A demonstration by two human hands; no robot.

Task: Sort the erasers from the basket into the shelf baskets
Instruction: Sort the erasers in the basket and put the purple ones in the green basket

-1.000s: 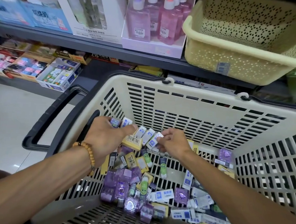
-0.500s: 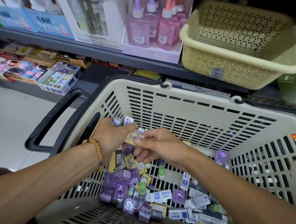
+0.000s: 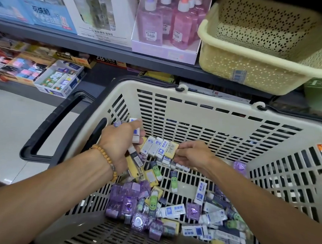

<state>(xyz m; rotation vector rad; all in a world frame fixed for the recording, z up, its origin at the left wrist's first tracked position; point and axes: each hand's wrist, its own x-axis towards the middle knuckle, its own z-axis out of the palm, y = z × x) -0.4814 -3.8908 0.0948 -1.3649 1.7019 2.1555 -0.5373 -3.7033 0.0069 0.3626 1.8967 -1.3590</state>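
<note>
A cream slotted shopping basket [image 3: 204, 113] holds a heap of erasers [image 3: 162, 210]: purple, white-and-blue, yellow and green ones. My left hand [image 3: 117, 143] grips a bunch of erasers, white and purple ones sticking out above the fingers and a dark one below. My right hand [image 3: 194, 155] pinches a fanned row of white and yellow erasers [image 3: 160, 147] between the two hands, above the heap. A pale yellow perforated shelf basket [image 3: 253, 71] stands on the shelf at upper right; its inside looks bare.
On the shelf [image 3: 104, 48] left of the yellow basket stand a box of pink glue bottles [image 3: 167, 28] and other boxed goods. Lower shelf trays of small stationery [image 3: 59, 78] sit at left. The shopping basket's black handle [image 3: 58, 123] juts left over the tiled floor.
Both hands have stayed above the heap. The right hand drew back from the left hand's bunch and now holds a spread row of white and yellow erasers between the hands.
</note>
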